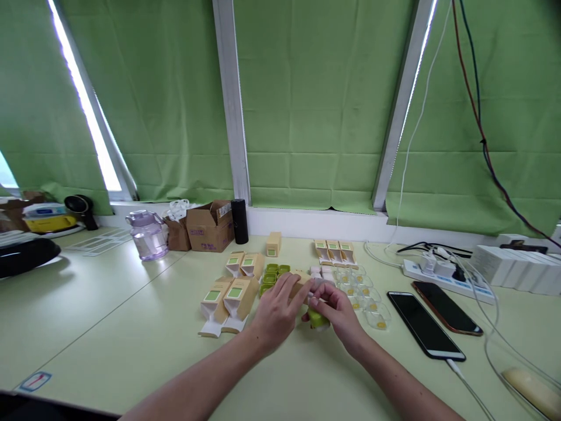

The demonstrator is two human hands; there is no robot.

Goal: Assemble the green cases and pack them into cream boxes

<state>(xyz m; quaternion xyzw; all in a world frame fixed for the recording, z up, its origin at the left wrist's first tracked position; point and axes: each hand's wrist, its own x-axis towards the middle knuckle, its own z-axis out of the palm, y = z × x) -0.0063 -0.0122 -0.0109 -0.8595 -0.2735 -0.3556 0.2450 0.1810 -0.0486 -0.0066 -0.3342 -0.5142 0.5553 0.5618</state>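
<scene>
My left hand [280,307] is closed around a small tan cardboard box [301,277], its fingers lying over the top and covering much of it. At the near end of that box is my right hand [335,307], thumb and fingers bent together near the box's white flap. A small green container [318,318] sits in the right hand, under the fingers; its lower side looks pale. Just beyond the left hand stand several green square containers [269,278]. Open tan boxes [235,296] with green labels lie to the left. Clear plastic cups [377,318] with yellow centres are right of my right hand.
More tan boxes [335,252] lie behind, and one box [273,244] stands alone. Two phones [425,324] and a power strip [447,279] with cables are at right. A purple water bottle [148,235], a brown carton [210,227] and a black cylinder [239,221] stand at back left.
</scene>
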